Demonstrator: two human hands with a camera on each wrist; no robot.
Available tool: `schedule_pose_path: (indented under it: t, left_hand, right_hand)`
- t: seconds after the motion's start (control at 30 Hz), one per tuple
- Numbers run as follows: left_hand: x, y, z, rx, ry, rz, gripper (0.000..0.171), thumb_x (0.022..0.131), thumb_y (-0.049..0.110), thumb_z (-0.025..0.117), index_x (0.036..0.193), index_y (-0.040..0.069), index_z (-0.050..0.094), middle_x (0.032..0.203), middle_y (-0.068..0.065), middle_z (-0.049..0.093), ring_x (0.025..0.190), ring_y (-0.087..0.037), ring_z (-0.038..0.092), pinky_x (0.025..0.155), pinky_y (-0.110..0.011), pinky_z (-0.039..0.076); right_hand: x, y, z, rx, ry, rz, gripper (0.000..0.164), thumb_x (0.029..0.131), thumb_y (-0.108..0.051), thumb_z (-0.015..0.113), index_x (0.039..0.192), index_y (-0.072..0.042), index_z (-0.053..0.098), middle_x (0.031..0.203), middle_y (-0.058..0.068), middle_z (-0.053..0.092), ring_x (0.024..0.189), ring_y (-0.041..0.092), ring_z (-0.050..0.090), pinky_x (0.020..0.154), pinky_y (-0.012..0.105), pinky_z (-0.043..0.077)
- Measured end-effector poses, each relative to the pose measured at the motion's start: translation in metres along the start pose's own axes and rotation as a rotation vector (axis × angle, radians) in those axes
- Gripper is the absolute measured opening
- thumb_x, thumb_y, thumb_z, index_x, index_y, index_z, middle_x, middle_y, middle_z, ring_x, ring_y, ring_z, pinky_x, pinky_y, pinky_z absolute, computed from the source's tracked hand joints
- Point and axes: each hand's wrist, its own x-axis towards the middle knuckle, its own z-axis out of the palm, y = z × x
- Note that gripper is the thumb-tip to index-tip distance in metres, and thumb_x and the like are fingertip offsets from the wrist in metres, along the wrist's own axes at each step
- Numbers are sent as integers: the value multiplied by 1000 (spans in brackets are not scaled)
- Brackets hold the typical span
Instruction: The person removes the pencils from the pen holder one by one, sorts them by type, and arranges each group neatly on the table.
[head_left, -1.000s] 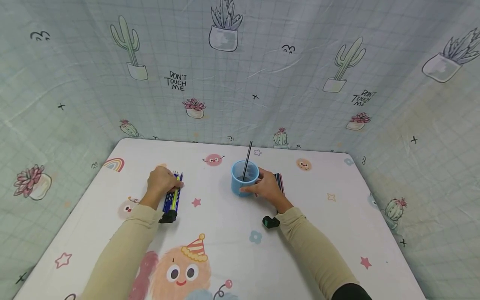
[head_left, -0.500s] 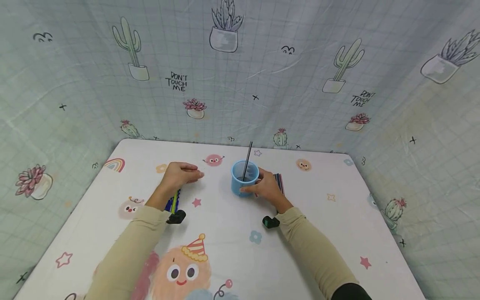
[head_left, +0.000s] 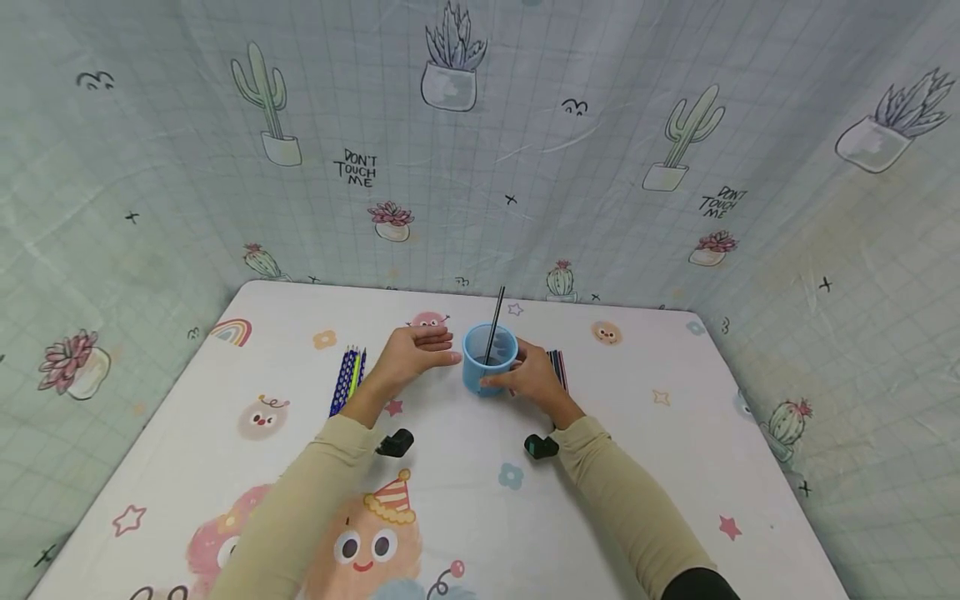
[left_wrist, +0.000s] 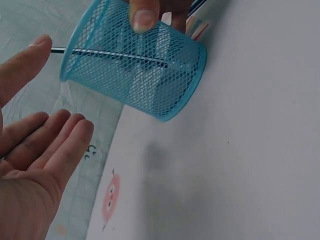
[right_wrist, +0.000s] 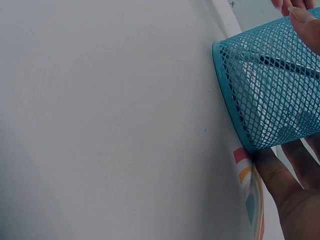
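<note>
A blue mesh pencil cup [head_left: 489,367] stands on the table, with a slim dark pencil [head_left: 495,321] leaning inside it. My right hand [head_left: 534,377] holds the cup from its right side, thumb on the near face; in the right wrist view its fingers [right_wrist: 285,182] lie along the mesh. To the cup's left, my left hand [head_left: 414,354] is held out with fingers extended, palm facing the cup and nothing in it. The left wrist view shows that open palm [left_wrist: 37,170] near the cup's rim, apart from the mesh.
Blue patterned pencils [head_left: 343,383] with a yellow-green one [head_left: 354,375] among them lie left of my left hand. Dark and red pencils [head_left: 558,371] lie partly hidden behind my right hand. A printed white cloth [head_left: 622,400] covers the table; a cactus-print curtain [head_left: 480,208] hangs behind.
My left hand has lifted off the blue pencils and moved right to beside the cup, its fingers straightening. My right hand and the cup have stayed put.
</note>
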Motion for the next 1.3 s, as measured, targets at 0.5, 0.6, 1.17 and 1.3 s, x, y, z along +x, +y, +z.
schedule_pose_path:
  t: [0.5, 0.6, 1.17, 1.3]
  left_hand:
    - [13, 1, 37, -48, -59, 107, 87, 84, 10, 87, 157, -2, 41, 162, -19, 45, 147, -32, 50, 116, -42, 47]
    - [15, -2, 42, 3, -55, 121, 92, 82, 16, 90, 158, 1, 40, 162, -17, 46, 147, -32, 51, 118, -45, 46]
    - [19, -8, 51, 59, -3, 131, 88, 77, 26, 94, 152, 10, 52, 147, -8, 63, 135, -26, 62, 115, -45, 51]
    - [20, -8, 50, 63, 8, 125, 86, 76, 28, 95, 151, 12, 54, 145, -6, 65, 134, -25, 63, 115, -45, 51]
  right_hand:
    - [0, 5, -1, -2, -5, -31, 80, 70, -24, 99, 141, -14, 63, 133, 8, 72, 126, 30, 67, 101, 49, 59]
    - [-1, 5, -1, 4, -7, -42, 78, 72, -23, 98, 141, -14, 63, 134, 9, 71, 126, 30, 67, 102, 49, 59]
    - [-3, 0, -13, 166, -119, -14, 83, 77, 2, 88, 150, -12, 53, 145, 15, 62, 138, 35, 58, 115, 50, 50]
    - [-1, -3, -23, 211, -139, 6, 85, 79, 4, 86, 153, -10, 48, 152, 17, 56, 144, 37, 51, 119, 47, 47]
